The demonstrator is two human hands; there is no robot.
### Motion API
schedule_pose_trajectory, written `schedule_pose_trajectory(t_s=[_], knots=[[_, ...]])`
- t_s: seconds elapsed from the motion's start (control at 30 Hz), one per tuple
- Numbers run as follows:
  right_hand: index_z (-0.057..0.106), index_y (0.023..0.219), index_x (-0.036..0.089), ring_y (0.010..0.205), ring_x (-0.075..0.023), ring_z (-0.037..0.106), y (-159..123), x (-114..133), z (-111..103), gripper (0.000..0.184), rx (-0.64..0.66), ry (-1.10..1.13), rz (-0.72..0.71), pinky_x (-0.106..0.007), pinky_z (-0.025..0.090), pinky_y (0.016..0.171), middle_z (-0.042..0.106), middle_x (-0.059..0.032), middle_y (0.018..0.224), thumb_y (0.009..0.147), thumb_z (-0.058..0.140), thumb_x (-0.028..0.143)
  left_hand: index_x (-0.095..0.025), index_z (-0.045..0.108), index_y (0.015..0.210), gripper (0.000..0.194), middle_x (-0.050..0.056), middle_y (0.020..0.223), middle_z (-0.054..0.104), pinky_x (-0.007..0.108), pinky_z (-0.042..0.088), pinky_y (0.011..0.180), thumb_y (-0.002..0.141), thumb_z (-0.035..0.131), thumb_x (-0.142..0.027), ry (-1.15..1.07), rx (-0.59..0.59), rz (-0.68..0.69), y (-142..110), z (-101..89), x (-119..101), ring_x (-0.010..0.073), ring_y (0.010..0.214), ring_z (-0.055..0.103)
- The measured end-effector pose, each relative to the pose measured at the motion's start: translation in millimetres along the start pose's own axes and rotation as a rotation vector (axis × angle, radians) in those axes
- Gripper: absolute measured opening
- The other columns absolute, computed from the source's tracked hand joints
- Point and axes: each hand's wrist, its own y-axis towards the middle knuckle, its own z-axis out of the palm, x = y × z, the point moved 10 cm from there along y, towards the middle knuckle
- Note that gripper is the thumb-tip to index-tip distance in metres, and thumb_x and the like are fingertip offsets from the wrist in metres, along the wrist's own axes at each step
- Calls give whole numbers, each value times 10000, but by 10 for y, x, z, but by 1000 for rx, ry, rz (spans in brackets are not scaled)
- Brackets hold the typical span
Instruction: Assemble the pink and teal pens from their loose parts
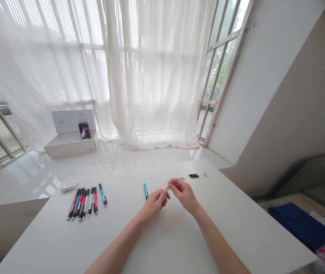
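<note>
- left hand: fingers clamped on small teal pen part, held above tabletop
- right hand: fingers clamped on same part, detail too small to tell
- teal pen lying just left of left hand
- row of 7 or so pens further left
- small black pen parts beyond right hand

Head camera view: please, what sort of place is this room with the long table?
It is probably a bright room in a home or small studio, used as a simple work space. The sheer white curtains, the shiny white floor, and the plain white table suggest this.
</note>
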Motion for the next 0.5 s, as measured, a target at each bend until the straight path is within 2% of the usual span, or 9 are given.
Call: schedule_pose_trajectory(t_s=[0.17,0.5], knots=[[604,825,188,627,-145,539,-7,-1,-20,285,-24,-39,-25,-256,416,530,648,-42,755,814,599,472,-165,534,804,489,-68,542,385,201,254,508,867,357,-617,11,-7,12,0,-8,-14,66,483,291],[607,785,184,614,-145,556,-6,-24,-43,315,-87,-17,-25,-257,440,532,647,-35,724,780,637,498,-168,515,822,466,-72,542,389,199,239,499,867,375,-610,4,-16,3,2,-14,-7,64,478,293]])
